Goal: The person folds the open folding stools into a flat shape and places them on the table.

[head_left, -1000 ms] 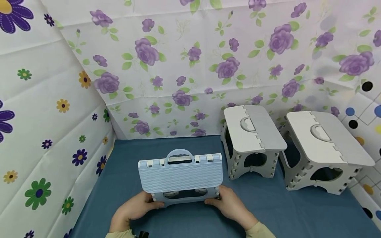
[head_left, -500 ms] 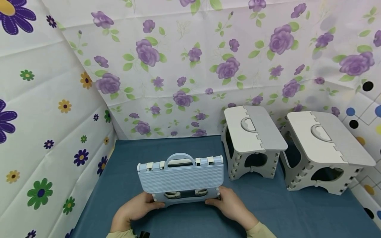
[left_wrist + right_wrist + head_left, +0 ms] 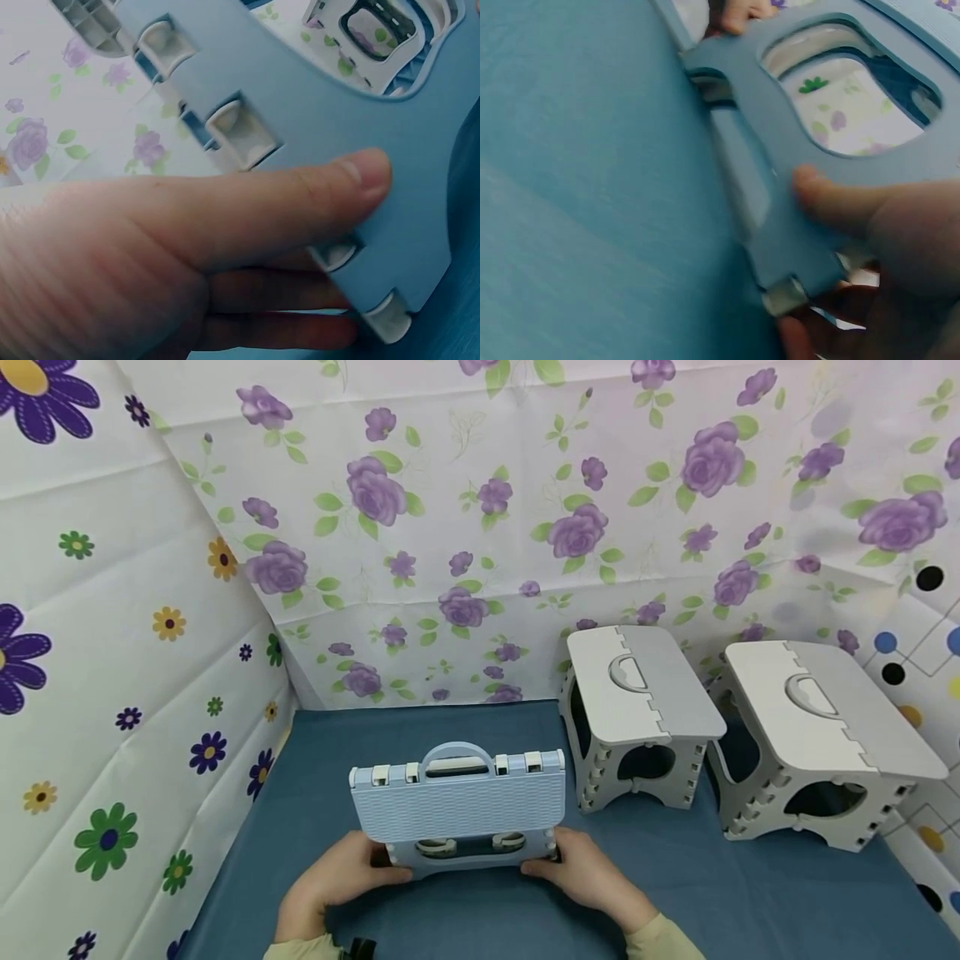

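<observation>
Watching this over the feeds, starting with the head cam: I've got a blue folding stool (image 3: pixel 457 806) held up by its lower ends, left hand (image 3: pixel 337 878) on one and right hand (image 3: pixel 588 872) on the other. It's over the middle of the worktop (image 3: pixel 465 927), away from the back edge, with its carry handle (image 3: pixel 456 747) on top and the ribbed panel tilted toward me. Can't tell if the bottom touches the cloth. Two grey-and-white stools stand upright toward the back right corner: the nearer one (image 3: pixel 637 685) just beside the blue one, the farther one (image 3: pixel 825 710) closer to the right edge.

Left wrist cam: thumb laid across the blue plastic by the pale hinge pieces (image 3: pixel 244 135), fingers behind, so yeah, gripping it.

Right wrist cam's a bit blurry, but same deal: thumb on the front, fingers tucked behind, gripping near a bottom corner.
</observation>
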